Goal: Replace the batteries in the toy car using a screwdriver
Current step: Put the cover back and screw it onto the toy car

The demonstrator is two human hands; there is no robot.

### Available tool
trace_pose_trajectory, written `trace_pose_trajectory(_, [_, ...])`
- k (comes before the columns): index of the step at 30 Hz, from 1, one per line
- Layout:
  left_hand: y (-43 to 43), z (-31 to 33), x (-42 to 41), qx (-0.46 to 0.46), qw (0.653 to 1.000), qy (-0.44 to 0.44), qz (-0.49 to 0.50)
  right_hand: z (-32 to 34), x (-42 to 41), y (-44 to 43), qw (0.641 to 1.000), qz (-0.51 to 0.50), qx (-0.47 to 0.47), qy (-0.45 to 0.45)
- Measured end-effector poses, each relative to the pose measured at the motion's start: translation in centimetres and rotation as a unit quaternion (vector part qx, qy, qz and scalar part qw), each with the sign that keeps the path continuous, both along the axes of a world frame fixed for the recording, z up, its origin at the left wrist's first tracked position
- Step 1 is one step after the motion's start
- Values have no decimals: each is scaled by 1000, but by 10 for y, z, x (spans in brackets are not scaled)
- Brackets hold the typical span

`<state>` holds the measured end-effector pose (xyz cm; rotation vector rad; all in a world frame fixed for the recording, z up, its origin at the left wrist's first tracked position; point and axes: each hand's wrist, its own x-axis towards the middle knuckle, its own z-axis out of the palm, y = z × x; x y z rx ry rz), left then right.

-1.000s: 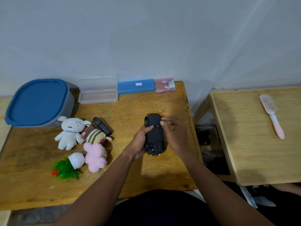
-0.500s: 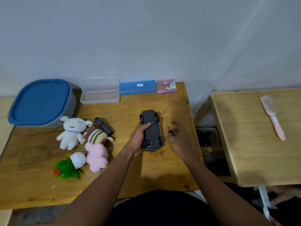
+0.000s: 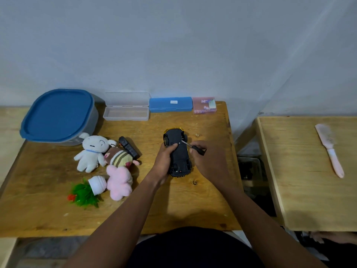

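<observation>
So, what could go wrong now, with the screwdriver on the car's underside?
The thin screwdriver meets the upturned toy car at a slant, so its tip may slip. The left hand grips only one side, so the car might twist. Anything loosened could roll off the table edge near the right hand.

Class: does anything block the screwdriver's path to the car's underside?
Nothing visible does. The screwdriver, held by the right hand, has its tip at the car; the left hand grips the car's side.
</observation>
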<state>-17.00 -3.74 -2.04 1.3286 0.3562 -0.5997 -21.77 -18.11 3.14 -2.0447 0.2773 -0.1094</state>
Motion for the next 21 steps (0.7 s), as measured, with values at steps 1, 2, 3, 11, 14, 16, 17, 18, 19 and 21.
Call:
trace_pose_trajectory(1, [0, 1, 0, 1, 1000, 0, 4, -1, 0, 0, 1000, 4, -2, -2])
trace_pose_trajectory(2, [1, 2, 0, -1, 1000, -3, 5, -2, 1, -1, 1000, 7, -4, -3])
trace_pose_trajectory(3, [1, 2, 0, -3, 1000, -5, 6, -2, 1, -1, 1000, 10, -7, -3])
trace_pose_trajectory(11, [2, 4, 2, 13, 1000, -4, 7, -1, 4, -1, 999, 28, -15, 2])
trace_pose_trajectory(14, [2, 5, 3, 13, 1000, -3, 6, -1, 3, -1, 999, 29, -20, 1])
trace_pose_trajectory(16, [2, 5, 2, 16, 1000, -6, 4, -1, 3, 0, 999, 30, -19, 0])
trace_pose_trajectory(17, [2, 5, 2, 17, 1000, -7, 4, 0, 3, 0, 999, 29, -19, 0])
trace_pose_trajectory(18, [2, 6, 2, 18, 1000, -8, 4, 0, 3, 0, 999, 27, -20, 1])
trace_pose_trajectory(19, [2, 7, 2, 20, 1000, -8, 6, 1, 3, 0, 999, 26, -21, 2])
trace_pose_trajectory(21, [2, 8, 1, 20, 1000, -10, 7, 1, 3, 0, 999, 25, -29, 2])
